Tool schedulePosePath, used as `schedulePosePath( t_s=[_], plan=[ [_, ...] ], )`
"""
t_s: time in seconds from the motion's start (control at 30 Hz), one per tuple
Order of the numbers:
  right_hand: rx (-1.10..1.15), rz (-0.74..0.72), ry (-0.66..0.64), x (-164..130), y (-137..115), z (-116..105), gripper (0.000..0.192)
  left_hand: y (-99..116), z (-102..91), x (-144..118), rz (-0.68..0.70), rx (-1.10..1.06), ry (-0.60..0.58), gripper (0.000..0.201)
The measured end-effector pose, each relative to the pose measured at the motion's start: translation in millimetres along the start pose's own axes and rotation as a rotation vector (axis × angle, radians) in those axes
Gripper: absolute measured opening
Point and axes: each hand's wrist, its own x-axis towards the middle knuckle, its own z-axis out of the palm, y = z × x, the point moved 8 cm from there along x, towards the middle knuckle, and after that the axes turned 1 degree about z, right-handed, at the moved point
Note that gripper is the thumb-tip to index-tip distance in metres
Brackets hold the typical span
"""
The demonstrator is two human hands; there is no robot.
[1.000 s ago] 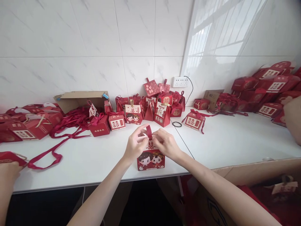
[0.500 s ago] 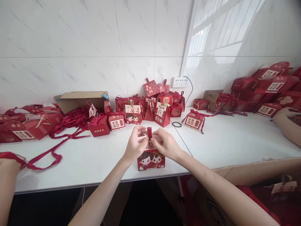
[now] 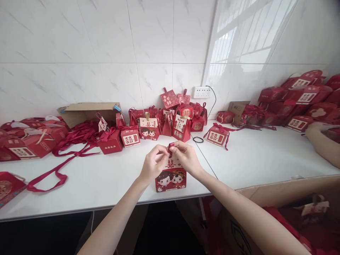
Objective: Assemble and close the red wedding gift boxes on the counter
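Standing near the front edge of the white bench (image 3: 265, 159): red gift box (image 3: 170, 179). Pinching its small ribbon loop (image 3: 170, 146) on top, left hand (image 3: 152, 164) and right hand (image 3: 186, 157), fingertips closed. Risk: loop slipping free, or box tipping off edge under pull.

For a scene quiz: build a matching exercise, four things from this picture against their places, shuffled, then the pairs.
Things:
1. cartoon-couple box
2. black hair tie
3. open cardboard carton
4. white power strip

Places:
A. on the tiled wall
B. at the table's back left, by the wall
C. flat on the table, right of the middle cluster of boxes
D. under the left hand and right hand

Pairs: 1-D, 2-C, 3-B, 4-A
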Motion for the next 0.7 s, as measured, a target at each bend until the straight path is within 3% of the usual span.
schedulePosePath(
  t_s=[0.13, 0.37, 0.57, 0.7],
  plan=[
    [0.045, 0.082, 0.013, -0.8, 7.2, -3.3, 0.027, 7.4, 1.2, 0.4, 0.106, 0.113, -0.032, 0.018],
    [-0.082, 0.057, -0.179, -13.4, 6.4, -2.1, 0.022, 1.8, 0.2, -0.1, 0.05, 0.068, -0.039, 0.024],
    [-0.163, 0.077, -0.15, -13.7, 7.4, -3.4, 0.014, -1.6, 0.4, -1.9, -0.007, 0.023, -0.055, 0.027],
    [-0.069, 0.139, -0.186, -12.9, 10.5, 0.5, 0.015, -1.5, 0.4, -1.9, -0.014, 0.033, -0.053, 0.027]
  ],
)
